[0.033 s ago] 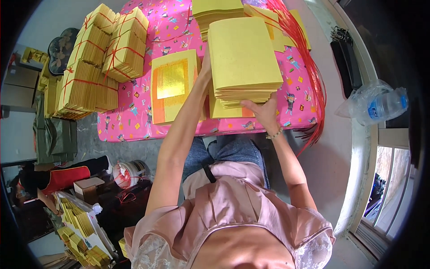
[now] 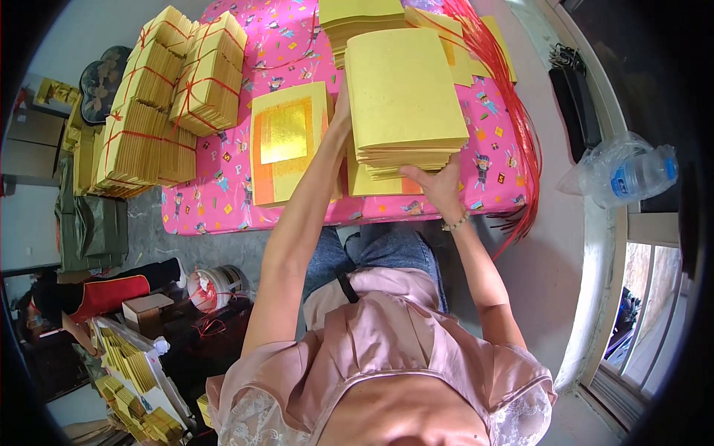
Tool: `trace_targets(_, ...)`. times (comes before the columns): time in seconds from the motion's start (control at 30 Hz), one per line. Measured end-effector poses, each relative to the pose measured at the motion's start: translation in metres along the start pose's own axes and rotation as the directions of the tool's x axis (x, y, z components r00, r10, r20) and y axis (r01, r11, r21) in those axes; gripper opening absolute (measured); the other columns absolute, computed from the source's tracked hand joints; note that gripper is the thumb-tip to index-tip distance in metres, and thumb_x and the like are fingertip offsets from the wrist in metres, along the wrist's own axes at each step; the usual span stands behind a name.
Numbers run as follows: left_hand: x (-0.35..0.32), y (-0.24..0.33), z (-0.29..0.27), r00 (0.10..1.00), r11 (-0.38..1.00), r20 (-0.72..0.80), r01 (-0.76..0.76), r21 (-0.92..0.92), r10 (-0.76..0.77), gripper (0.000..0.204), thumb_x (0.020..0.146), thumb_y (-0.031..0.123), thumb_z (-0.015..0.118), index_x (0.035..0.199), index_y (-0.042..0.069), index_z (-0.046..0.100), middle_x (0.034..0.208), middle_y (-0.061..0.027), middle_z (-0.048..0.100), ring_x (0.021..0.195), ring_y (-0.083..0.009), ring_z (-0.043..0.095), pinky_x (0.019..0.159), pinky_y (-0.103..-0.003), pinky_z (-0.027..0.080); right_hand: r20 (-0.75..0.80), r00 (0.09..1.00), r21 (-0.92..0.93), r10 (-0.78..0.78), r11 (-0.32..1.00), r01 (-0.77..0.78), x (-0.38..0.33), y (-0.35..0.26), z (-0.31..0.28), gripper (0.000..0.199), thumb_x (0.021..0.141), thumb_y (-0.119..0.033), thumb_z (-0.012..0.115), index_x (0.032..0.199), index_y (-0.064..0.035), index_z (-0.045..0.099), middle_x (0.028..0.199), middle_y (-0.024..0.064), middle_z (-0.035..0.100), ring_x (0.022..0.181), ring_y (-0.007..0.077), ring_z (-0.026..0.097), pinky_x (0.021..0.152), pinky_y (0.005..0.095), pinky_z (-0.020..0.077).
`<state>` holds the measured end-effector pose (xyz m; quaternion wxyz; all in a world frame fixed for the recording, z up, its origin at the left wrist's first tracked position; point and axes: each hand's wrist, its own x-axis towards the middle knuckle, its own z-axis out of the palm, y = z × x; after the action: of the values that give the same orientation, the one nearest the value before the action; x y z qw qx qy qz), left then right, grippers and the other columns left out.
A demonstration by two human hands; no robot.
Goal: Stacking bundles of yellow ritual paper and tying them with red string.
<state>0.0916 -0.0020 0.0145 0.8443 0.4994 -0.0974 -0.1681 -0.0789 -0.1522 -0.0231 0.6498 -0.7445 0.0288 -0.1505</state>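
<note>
Pink patterned cloth point(image 2: 223, 201) covers a low table that fills the upper middle of the view, with grey floor around it and a window frame along the right edge. Both of the person's hands are raised to a thick stack of yellow paper sheets point(image 2: 405, 97) held above the table's near edge. The right hand point(image 2: 439, 189) grips the stack's near lower corner, thumb on top and fingers curled beneath, clamped on the sheets. The left hand point(image 2: 342, 104) presses against the stack's left side; its fingers are mostly hidden behind the paper, so I cannot tell how they are set, though they seem to steady the edge. Just left of the stack lies a pile of sheets with gold foil squares on orange point(image 2: 286, 145), flat on the cloth. Further left, bundles of yellow paper tied with red string point(image 2: 171, 97) are heaped at the table's corner. Loose red strings point(image 2: 506, 97) trail down the right side of the table. More yellow sheets point(image 2: 357, 18) sit at the far edge. A plastic water bottle in a clear bag point(image 2: 625, 175) rests on the window ledge, well apart.
</note>
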Motion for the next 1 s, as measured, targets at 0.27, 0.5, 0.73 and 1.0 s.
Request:
trace_targets(0.27, 0.003, 0.0, -0.005, 1.0, 1.0, -0.012, 0.001, 0.003, -0.001, 0.075, 0.097, 0.066, 0.032, 0.138, 0.005, 0.049, 0.13, -0.0139, 0.057, 0.117, -0.0236, 0.057, 0.097, -0.038, 0.048, -0.005, 1.0, 0.09, -0.026, 0.996, 0.027, -0.001, 0.002, 0.001, 0.106, 0.062, -0.025, 0.094, 0.145, 0.0006, 0.032, 0.13, 0.0147, 0.054, 0.118, 0.0231, 0.056, 0.098, 0.0368, 0.0479)
trace_targets(0.5, 0.013, 0.003, -0.007, 1.0, 1.0, -0.005, 0.005, 0.001, -0.005, 0.074, 0.097, 0.065, 0.033, 0.137, 0.005, 0.049, 0.13, -0.0138, 0.058, 0.116, -0.0234, 0.058, 0.096, -0.038, 0.049, -0.014, 1.0, 0.002, 0.0, 1.0, 0.0, -0.002, 0.003, -0.001, 0.105, 0.061, -0.028, 0.093, 0.144, 0.0006, 0.035, 0.135, 0.0172, 0.05, 0.123, 0.0269, 0.053, 0.101, 0.0394, 0.0456)
trace_targets(0.73, 0.038, 0.011, -0.026, 0.995, 0.99, -0.014, 0.1, 0.104, -0.099, 0.054, 0.099, 0.05, 0.04, 0.125, 0.005, 0.057, 0.113, -0.009, 0.064, 0.099, -0.017, 0.062, 0.084, -0.035, 0.054, 0.001, 1.0, -0.077, 0.0, 0.997, 0.0, -0.001, -0.007, 0.0, 0.11, 0.058, -0.027, 0.093, 0.147, -0.001, 0.034, 0.146, 0.0183, 0.043, 0.135, 0.0328, 0.043, 0.11, 0.0432, 0.0368)
trace_targets(1.0, 0.045, -0.004, -0.046, 0.995, 0.979, 0.023, 0.09, 0.181, -0.096, 0.055, 0.099, 0.051, 0.042, 0.126, 0.005, 0.056, 0.114, -0.0088, 0.062, 0.102, -0.0169, 0.061, 0.084, -0.034, 0.053, 0.001, 1.0, -0.07, 0.004, 0.998, -0.004, -0.002, 0.006, 0.001, 0.109, 0.059, -0.027, 0.093, 0.147, -0.0014, 0.034, 0.147, 0.0184, 0.042, 0.135, 0.0328, 0.043, 0.11, 0.0428, 0.0366)
